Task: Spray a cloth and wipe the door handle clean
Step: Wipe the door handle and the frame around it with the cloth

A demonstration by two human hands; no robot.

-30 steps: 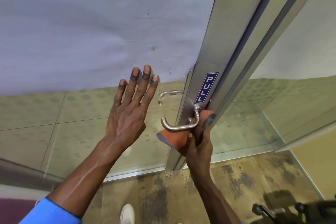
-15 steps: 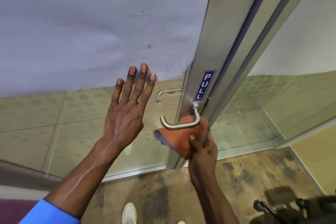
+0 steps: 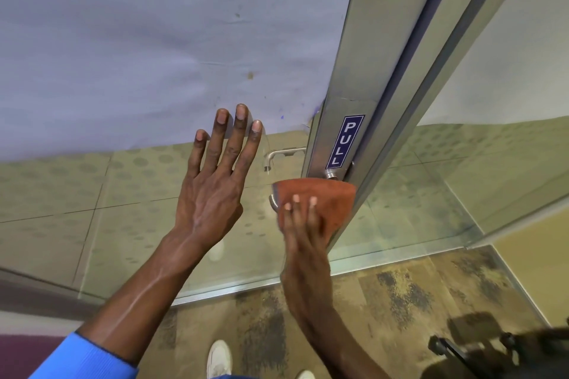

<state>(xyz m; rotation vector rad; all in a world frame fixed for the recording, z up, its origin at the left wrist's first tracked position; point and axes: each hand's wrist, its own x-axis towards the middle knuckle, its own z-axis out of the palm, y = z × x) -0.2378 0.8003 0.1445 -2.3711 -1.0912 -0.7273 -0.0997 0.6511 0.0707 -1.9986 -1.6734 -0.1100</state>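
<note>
An orange cloth [image 3: 326, 197] is draped over the metal lever door handle [image 3: 272, 202], hiding most of it; only the bent left end and the stub at the frame show. My right hand [image 3: 303, 226] presses the cloth against the handle from below, fingers spread over it. Flat against the glass door panel [image 3: 123, 194], left of the handle, rests my left hand [image 3: 215, 188] with its fingers apart and nothing in it. No spray bottle is in view.
The aluminium door frame [image 3: 363, 77] carries a blue PULL sign [image 3: 345, 141]. A second handle [image 3: 281, 154] shows behind the glass. Patterned carpet [image 3: 385, 295] lies below, with a dark wheeled object [image 3: 492, 351] at the bottom right and my white shoe [image 3: 219, 357] near the bottom edge.
My right hand has swung the cloth from under the handle up and over it, so the cloth now covers the lever. My left hand has stayed flat on the glass.
</note>
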